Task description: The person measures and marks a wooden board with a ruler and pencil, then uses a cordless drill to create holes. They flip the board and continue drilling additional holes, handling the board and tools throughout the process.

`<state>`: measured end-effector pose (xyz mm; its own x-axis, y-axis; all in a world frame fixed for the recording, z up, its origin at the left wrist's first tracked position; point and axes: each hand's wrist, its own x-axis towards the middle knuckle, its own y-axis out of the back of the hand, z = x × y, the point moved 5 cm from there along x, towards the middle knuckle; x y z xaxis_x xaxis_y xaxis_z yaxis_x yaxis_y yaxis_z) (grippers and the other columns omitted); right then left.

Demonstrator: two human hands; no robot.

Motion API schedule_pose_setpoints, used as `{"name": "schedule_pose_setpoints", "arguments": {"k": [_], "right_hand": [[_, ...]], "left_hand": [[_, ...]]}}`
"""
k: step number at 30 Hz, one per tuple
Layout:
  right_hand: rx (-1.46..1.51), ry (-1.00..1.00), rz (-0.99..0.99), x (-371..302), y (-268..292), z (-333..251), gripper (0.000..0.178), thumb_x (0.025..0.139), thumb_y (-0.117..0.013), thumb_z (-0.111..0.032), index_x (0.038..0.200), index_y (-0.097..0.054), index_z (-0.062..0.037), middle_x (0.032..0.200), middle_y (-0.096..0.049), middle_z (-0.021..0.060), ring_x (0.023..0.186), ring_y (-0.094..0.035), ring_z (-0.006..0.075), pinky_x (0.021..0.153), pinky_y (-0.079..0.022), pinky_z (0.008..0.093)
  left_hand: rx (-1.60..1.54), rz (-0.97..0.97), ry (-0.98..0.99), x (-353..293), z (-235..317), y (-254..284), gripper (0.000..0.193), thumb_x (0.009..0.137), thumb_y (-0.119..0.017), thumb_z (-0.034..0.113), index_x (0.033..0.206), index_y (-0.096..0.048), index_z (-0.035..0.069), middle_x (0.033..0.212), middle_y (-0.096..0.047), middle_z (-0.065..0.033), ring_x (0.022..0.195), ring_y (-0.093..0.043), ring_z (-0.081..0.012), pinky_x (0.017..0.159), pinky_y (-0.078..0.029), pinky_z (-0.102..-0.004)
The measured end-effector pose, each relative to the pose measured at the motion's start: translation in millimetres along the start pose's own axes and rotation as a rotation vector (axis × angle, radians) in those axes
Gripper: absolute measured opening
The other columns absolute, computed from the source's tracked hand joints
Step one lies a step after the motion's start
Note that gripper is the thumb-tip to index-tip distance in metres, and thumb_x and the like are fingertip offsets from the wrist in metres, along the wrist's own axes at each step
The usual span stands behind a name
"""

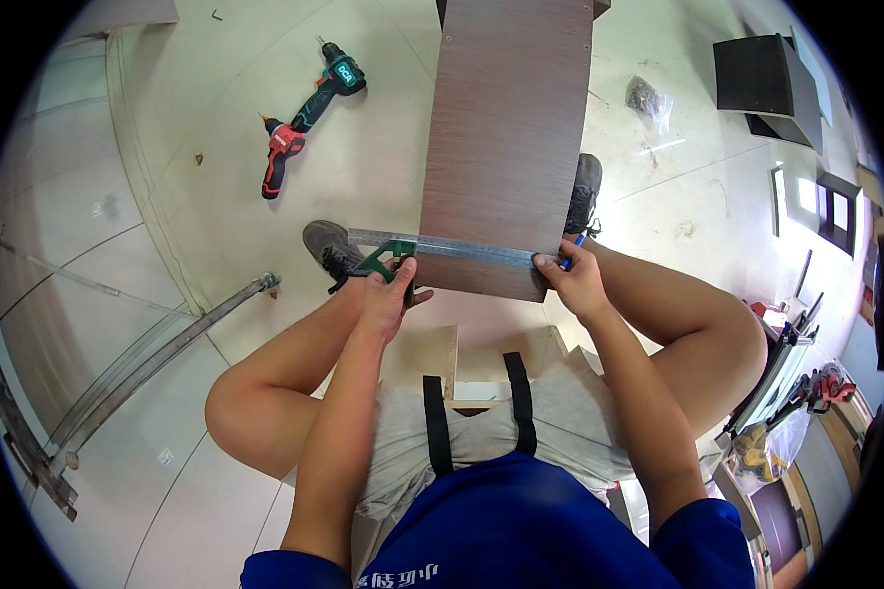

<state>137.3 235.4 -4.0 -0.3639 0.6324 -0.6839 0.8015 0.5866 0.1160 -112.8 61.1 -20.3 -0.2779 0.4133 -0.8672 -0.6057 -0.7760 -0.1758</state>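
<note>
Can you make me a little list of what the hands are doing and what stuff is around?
left hand: presses the green head of a metal square against the board's edge
right hand: holds a blue pen at the ruler's far end
board: long, brown, wood-grained, lying on the floor between the feet
power drills: two on the floor, one red, one green
black box: upper right

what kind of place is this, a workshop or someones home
Probably a room being fitted out with furniture, used as a makeshift workshop. A brown wood panel is being measured with a square ruler on a tiled floor, two cordless drills lie nearby, and dark cabinet parts sit at the side.
</note>
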Motion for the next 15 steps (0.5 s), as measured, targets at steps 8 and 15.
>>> {"name": "schedule_pose_setpoints", "arguments": {"k": [8,15], "right_hand": [[-0.008,-0.035,-0.010,0,1,0,0.033,0.089,-0.072,-0.021,0.111,-0.067,0.0033,0.076,-0.059,0.0000,0.068,-0.053,0.0082,0.062,-0.046,0.0255],[-0.340,0.145,0.112,0,28,-53,0.042,0.088,-0.072,-0.017,0.121,-0.059,0.0054,0.085,-0.066,0.0088,0.079,-0.062,0.0136,0.075,-0.052,0.0282]], "left_hand": [[0.011,-0.050,-0.040,1,2,-2,0.025,0.093,-0.068,0.026,0.106,-0.062,0.005,0.102,-0.065,-0.0040,0.091,-0.065,-0.0171,0.076,-0.062,-0.0369],[0.011,-0.080,-0.056,4,-1,2,0.025,0.093,-0.068,0.026,0.105,-0.062,0.004,0.102,-0.066,-0.0050,0.092,-0.066,-0.0176,0.079,-0.061,-0.0373]]}}
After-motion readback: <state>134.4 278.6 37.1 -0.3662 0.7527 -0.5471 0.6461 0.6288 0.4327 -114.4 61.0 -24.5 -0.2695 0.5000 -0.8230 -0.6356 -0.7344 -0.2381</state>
